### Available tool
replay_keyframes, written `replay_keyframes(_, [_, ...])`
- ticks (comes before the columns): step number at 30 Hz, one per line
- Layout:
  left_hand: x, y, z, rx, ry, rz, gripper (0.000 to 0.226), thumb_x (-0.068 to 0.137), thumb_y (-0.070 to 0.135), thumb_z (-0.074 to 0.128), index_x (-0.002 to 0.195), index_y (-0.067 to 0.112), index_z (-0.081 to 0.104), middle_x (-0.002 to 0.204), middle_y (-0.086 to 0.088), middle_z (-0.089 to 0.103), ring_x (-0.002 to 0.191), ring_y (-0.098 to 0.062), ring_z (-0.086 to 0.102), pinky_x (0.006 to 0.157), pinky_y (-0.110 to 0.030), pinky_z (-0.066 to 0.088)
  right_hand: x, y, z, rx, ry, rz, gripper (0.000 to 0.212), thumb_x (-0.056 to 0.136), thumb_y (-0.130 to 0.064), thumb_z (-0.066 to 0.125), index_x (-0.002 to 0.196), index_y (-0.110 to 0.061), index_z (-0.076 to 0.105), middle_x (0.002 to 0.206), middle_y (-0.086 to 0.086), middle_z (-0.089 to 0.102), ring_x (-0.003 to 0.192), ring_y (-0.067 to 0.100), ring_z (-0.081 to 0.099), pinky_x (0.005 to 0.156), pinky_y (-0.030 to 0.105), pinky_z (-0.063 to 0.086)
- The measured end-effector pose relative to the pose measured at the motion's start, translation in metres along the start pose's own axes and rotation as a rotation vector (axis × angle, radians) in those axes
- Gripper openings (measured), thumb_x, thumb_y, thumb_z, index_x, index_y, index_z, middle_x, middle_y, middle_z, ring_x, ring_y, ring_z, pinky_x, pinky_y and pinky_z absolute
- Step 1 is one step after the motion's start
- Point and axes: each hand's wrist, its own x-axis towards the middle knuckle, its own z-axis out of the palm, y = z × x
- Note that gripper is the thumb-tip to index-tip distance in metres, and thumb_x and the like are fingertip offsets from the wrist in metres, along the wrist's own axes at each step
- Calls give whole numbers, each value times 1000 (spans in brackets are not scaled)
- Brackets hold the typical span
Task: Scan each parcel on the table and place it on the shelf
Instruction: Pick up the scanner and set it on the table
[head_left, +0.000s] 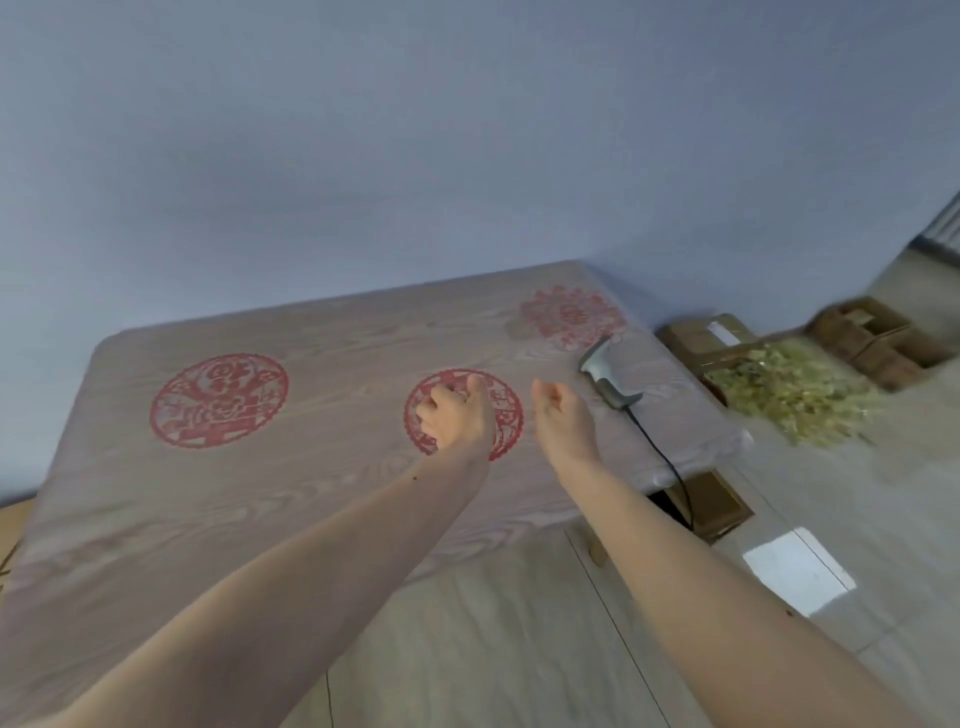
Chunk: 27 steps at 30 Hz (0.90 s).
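- Left hand is out over the table, fingers curled in on themselves with nothing in them, right on top of the middle red paper-cut circle.
- At about 9 o'clock from that hand there's a bigger red circle on the wood-grain top.
- Right hand hangs just beside the left one, at its 3 o'clock, fingers loosely curled, holding nothing as far as I can see.
- Scanner lies on the table at roughly 2 o'clock from the right hand, near it but not touching, with its black cable running off the table edge toward 5 o'clock.
- Third red circle sits at the scanner's 11 o'clock, by the far corner.
- Parcels: can't spot any on the table itself; a brown box with a white label is down on the floor at 2 o'clock from the scanner.
- More cardboard boxes further right, plus a blurry yellow-green pile.
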Motion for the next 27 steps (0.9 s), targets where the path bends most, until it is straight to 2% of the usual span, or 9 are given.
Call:
replay_keyframes(4, [-7,11,64,51,-118,-5,55,99,42,45,140,6,42,146,-16,31,134,-35,31,106,-44,31,36,33,-47,3,40,58,37,103,-35,43,119,-7,60,114,10,64,112,29,57,83,29,37])
replay_keyframes(10, [19,20,149,56,-263,-45,57,97,43,47,143,9,40,148,-10,30,129,-30,39,106,-49,38,105,75,-88,-4,43,152,37,103,-36,43,123,-8,57,113,6,62,100,22,56,83,32,41])
replay_keyframes(14, [58,23,204,44,-319,-58,59,97,42,45,137,-2,49,142,-27,44,118,-39,54,95,-46,46,161,104,-100,-39,32,213,41,99,-39,49,122,-7,58,117,10,64,105,27,60,94,44,49])
replay_keyframes(16, [77,24,227,37,-350,-82,59,99,40,45,139,-3,46,137,-26,50,116,-37,56,92,-45,48,187,116,-103,-55,19,243,41,97,-39,54,124,-8,57,118,9,63,107,26,60,97,46,49])
replay_keyframes(18, [95,26,247,38,-372,-114,52,100,38,46,138,1,50,130,-22,57,102,-29,58,85,-37,45,214,128,-103,-77,-5,265,44,97,-38,57,129,-8,55,124,8,61,112,25,58,98,42,48])
replay_keyframes(20, [113,26,266,32,-387,-142,40,101,37,45,123,6,58,102,-11,63,72,-16,45,69,-31,38,238,139,-103,-106,-24,284,45,98,-36,57,132,-7,54,130,9,59,117,25,56,98,38,45])
replay_keyframes(22, [128,24,283,34,-382,-171,24,101,34,46,87,17,57,74,0,44,60,-11,32,57,-27,30,261,151,-101,-117,-48,304,47,99,-34,56,135,-5,52,136,11,56,122,27,54,99,37,42])
replay_keyframes(25, [144,19,307,22,-397,-190,35,96,22,53,68,28,33,71,4,33,61,-10,30,55,-26,25,289,169,-96,-127,-95,346,53,98,-35,56,141,-5,47,142,11,53,128,27,52,104,38,41])
replay_keyframes(27, [154,13,324,37,-417,-204,34,92,19,56,67,27,34,74,0,35,66,-14,32,58,-28,26,305,183,-93,-152,-133,351,54,98,-37,56,140,-5,47,142,12,53,128,28,52,106,39,42])
